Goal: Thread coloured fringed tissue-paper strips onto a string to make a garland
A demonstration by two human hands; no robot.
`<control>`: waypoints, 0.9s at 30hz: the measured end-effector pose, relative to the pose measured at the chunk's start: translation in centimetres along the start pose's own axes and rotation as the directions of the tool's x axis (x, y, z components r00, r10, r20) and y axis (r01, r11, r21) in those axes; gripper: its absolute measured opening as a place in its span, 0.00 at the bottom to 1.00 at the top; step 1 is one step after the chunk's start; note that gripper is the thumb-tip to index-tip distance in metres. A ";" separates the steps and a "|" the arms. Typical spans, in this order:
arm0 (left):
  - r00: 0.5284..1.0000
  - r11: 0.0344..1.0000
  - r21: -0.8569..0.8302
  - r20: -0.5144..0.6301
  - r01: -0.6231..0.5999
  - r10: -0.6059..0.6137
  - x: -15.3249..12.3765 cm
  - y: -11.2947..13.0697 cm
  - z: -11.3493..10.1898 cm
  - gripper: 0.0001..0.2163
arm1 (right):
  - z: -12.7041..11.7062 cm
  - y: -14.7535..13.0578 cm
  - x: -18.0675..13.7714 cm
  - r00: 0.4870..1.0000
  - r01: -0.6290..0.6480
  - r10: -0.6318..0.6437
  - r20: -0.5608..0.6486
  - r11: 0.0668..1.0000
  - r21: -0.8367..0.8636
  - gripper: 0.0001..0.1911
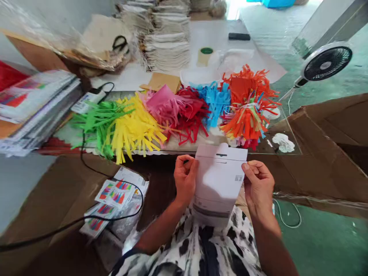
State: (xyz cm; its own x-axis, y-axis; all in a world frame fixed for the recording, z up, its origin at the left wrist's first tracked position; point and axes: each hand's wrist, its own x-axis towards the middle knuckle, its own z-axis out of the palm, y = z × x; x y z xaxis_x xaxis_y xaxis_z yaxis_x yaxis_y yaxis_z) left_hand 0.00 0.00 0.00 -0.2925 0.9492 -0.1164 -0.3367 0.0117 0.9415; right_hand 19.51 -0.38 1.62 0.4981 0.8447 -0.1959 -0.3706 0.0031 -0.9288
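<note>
A white printed cardboard package (218, 180) with a hang slot near its top is held upright in front of my body. My left hand (185, 178) pinches its left edge near the top. On the opposite edge, my right hand (258, 184) grips with thumb and curled fingers. Just beyond the package, fringed tissue-paper bunches lie in a row on the table: green (100, 120), yellow (136, 126), pink (165, 103), dark red (192, 111), blue (217, 101) and orange (248, 90). A multicoloured tassel bundle (247, 120) tied with white string rests at the right end.
Packed flat sleeves (43, 111) are stacked at the left. Tall bundled stacks (166, 42) stand at the back, near black-handled scissors (120, 44). A fan (327, 63) stands at right. Below left, a cardboard box holds finished-looking packs (115, 195), with a black cable (83, 220) crossing over.
</note>
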 end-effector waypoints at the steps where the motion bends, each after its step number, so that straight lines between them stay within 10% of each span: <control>1: 1.000 1.000 0.009 0.013 0.001 -0.001 0.0 0.1 0.1 0.17 | 0.0 0.1 0.0 1.000 0.006 -0.006 -0.002 1.000 -0.007 0.19; 12: 0.993 0.970 0.241 0.116 -0.045 0.017 0.7 0.3 -0.5 0.17 | -1.2 1.6 -0.2 0.993 0.100 -0.109 -0.035 0.975 -0.197 0.17; 15: 0.983 0.967 0.255 0.180 -0.009 -0.039 1.6 0.3 -1.7 0.17 | -2.7 1.2 0.9 0.984 0.088 -0.044 0.172 0.963 -0.255 0.19; 20: 0.848 0.965 0.247 0.490 0.087 -0.202 4.1 1.0 -3.8 0.22 | -4.6 -0.4 3.7 0.750 0.108 0.153 0.643 0.931 -0.348 0.17; 27: 0.693 0.948 0.280 0.714 -0.155 -0.097 6.3 2.4 -4.3 0.12 | -4.4 -1.1 4.6 0.639 0.445 -0.028 0.768 0.828 -0.341 0.11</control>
State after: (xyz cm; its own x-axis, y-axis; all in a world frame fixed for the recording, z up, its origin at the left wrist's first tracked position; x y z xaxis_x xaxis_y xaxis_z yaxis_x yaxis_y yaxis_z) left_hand -6.53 4.64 0.18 0.4693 0.8814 0.0537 -0.0235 -0.0483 0.9986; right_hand 25.63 1.13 0.32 -0.2736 0.9513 0.1423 0.1821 0.1965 -0.9634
